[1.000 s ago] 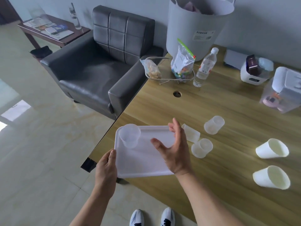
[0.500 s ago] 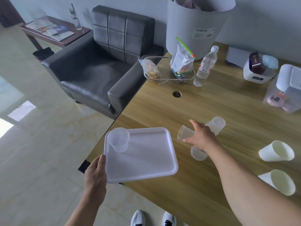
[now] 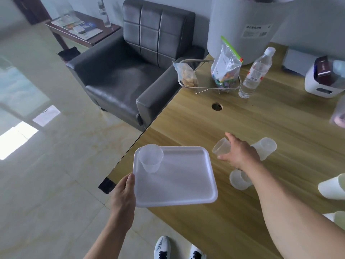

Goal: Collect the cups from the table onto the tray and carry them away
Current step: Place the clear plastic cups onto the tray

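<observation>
My left hand point(image 3: 123, 197) grips the near left edge of a white plastic tray point(image 3: 179, 184) at the table's corner. One clear cup point(image 3: 150, 157) stands upright in the tray's far left corner. My right hand point(image 3: 239, 154) is closed around a second clear cup point(image 3: 221, 148), tilted with its mouth toward the tray, just right of the tray. Two more clear cups lie on their sides: one point(image 3: 265, 147) behind my right hand, one point(image 3: 239, 180) under my forearm. Two white cups point(image 3: 332, 186) point(image 3: 336, 219) lie at the right edge.
On the wooden table point(image 3: 261, 118) stand a wire basket with snack bags point(image 3: 209, 77), a water bottle point(image 3: 255, 73), a large white bin point(image 3: 244, 25) and a white box point(image 3: 324, 85). A black armchair point(image 3: 130, 68) sits left of the table, with tiled floor below.
My right hand left the tray, reached to the lying cup beside it and closed on it, lifting it slightly. The tray shifted a little left in my left hand.
</observation>
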